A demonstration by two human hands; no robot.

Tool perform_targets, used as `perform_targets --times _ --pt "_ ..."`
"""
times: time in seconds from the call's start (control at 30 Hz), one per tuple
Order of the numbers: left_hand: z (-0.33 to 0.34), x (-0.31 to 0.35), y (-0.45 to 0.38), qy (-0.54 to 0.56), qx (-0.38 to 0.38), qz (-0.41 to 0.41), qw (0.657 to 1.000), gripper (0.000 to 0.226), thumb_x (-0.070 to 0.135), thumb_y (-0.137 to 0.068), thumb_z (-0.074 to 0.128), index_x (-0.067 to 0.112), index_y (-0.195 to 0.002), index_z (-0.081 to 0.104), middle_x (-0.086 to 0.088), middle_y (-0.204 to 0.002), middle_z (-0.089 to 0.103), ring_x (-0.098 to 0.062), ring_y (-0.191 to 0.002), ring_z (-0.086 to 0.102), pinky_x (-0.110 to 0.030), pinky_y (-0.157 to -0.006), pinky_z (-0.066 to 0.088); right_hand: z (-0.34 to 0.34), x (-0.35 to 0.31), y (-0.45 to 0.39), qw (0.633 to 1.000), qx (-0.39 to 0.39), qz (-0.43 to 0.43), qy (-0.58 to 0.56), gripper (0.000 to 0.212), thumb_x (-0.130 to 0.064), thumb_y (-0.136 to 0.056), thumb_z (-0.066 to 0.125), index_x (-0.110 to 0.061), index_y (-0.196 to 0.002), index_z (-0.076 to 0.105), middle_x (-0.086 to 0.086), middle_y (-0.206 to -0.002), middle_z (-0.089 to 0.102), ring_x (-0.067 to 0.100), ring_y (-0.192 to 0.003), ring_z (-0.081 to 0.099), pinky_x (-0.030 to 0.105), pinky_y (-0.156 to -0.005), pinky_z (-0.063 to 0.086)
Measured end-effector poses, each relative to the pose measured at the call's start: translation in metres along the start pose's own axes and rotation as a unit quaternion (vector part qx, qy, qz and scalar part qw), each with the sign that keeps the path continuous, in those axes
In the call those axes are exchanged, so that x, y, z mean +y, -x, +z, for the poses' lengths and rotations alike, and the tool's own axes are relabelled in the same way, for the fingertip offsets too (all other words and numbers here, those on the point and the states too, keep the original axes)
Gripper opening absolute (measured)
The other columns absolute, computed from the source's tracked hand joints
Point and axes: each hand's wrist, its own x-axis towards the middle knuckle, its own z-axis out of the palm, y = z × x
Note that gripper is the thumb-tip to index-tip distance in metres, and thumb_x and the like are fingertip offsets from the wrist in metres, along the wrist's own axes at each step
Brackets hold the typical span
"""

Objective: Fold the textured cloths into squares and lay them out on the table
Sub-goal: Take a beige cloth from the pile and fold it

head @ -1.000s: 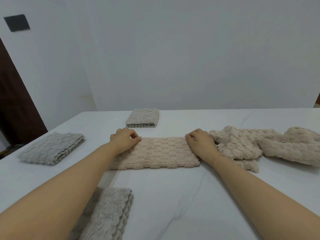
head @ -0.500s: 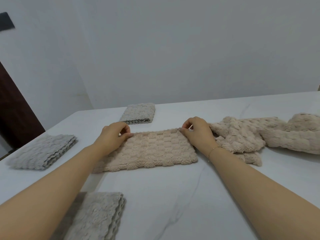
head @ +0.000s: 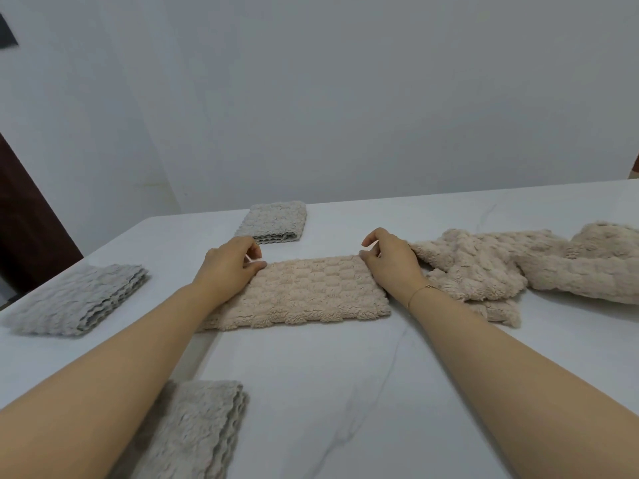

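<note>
A beige textured cloth [head: 304,292] lies folded into a long rectangle on the white marble table [head: 363,392], in front of me. My left hand [head: 230,266] pinches its far left corner. At the far right corner, my right hand [head: 389,261] pinches the cloth between thumb and curled fingers. Three grey cloths lie folded into squares: one at the back [head: 275,222], one at the left [head: 79,299], and one near me [head: 193,433], partly under my left forearm.
A heap of unfolded beige cloths [head: 525,267] sprawls on the right side of the table, touching the right end of the folded one. A white wall stands behind the table. A dark door [head: 24,216] is at the far left.
My hands slid from resting on the cloth's ends to its far corners, and the fingers now pinch there. The camera tilted, so the table sits lower in view.
</note>
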Motion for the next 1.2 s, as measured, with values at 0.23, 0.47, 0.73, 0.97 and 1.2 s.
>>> perform_targets --times 0.23,0.47,0.73,0.97,1.2 --pt "0.001 0.061 0.030 -0.018 -0.096 0.048 0.994 0.047 0.038 -0.102 0.029 0.020 -0.145 0.035 -0.001 -0.152 0.034 -0.020 -0.138 0.033 -0.038 -0.112 0.027 0.001 0.002 -0.004 0.995 0.000 -0.006 0.101 0.020 -0.024 -0.093 0.057 -0.009 -0.096 0.070 0.013 -0.109 0.059 0.031 -0.110 0.049 0.037 -0.091 0.044" --pt "0.012 0.066 0.047 -0.144 -0.156 0.051 0.976 0.054 0.043 -0.101 0.012 0.025 -0.152 0.005 0.001 -0.161 -0.001 -0.014 -0.147 -0.002 -0.046 -0.118 -0.004 -0.008 -0.006 0.006 0.993 -0.010 -0.012 0.118 0.022 -0.022 -0.094 0.053 -0.007 -0.094 0.070 0.012 -0.106 0.060 0.031 -0.109 0.048 0.037 -0.088 0.044" --pt "-0.009 0.122 0.086 0.050 -0.050 0.219 0.973 0.029 0.044 -0.086 0.062 0.023 -0.107 0.059 0.010 -0.106 0.052 -0.004 -0.090 0.048 -0.025 -0.080 0.043 -0.012 -0.006 0.004 0.998 -0.023 0.032 -0.038 0.014 -0.020 -0.094 0.053 -0.007 -0.091 0.060 0.002 -0.089 0.060 0.019 -0.084 0.053 0.027 -0.072 0.038" --pt "0.012 0.129 0.083 0.014 -0.007 0.230 0.973 0.019 0.031 -0.094 0.054 0.016 -0.103 0.061 0.005 -0.097 0.051 -0.014 -0.091 0.045 -0.031 -0.077 0.043 -0.013 -0.008 0.009 0.993 -0.030 0.037 -0.110 0.008 -0.021 -0.087 0.059 -0.013 -0.086 0.058 -0.001 -0.078 0.059 0.017 -0.076 0.056 0.032 -0.073 0.047" --pt "-0.009 0.129 0.088 0.062 0.022 0.193 0.979 0.009 0.020 -0.094 0.051 0.013 -0.093 0.057 0.002 -0.093 0.056 -0.014 -0.088 0.049 -0.025 -0.074 0.039 -0.013 -0.008 0.013 0.979 -0.021 0.006 -0.201 0.006 -0.022 -0.088 0.060 -0.017 -0.090 0.062 -0.005 -0.087 0.060 0.010 -0.069 0.054 0.025 -0.068 0.042"
